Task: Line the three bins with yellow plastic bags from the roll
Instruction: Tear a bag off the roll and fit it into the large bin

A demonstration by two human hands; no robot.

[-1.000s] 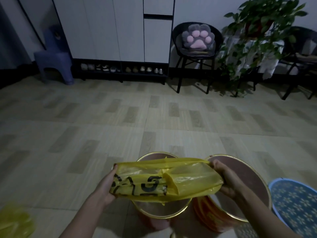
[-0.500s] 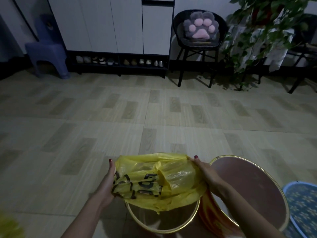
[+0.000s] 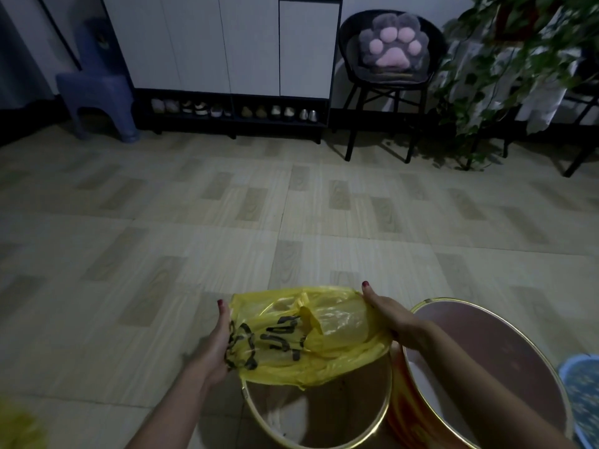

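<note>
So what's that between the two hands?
In the head view, a yellow plastic bag with black print stretches between the left hand and right hand, over the gold-rimmed bin.

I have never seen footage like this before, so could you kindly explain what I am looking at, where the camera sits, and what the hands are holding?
There is no machine here: a person wears one wide-angle camera on the head, looking forward and down at their own bare hands. The left hand and right hand each have a grip on one side of a yellow plastic bag with black print, stretched between them above a gold-rimmed bin standing on the tiled floor. A second gold-rimmed bin stands beside it on the right, and a blue bin shows at the edge. Neither gold-rimmed bin appears lined yet. Behind stand a shoe cabinet and a chair with a paw cushion.
</note>
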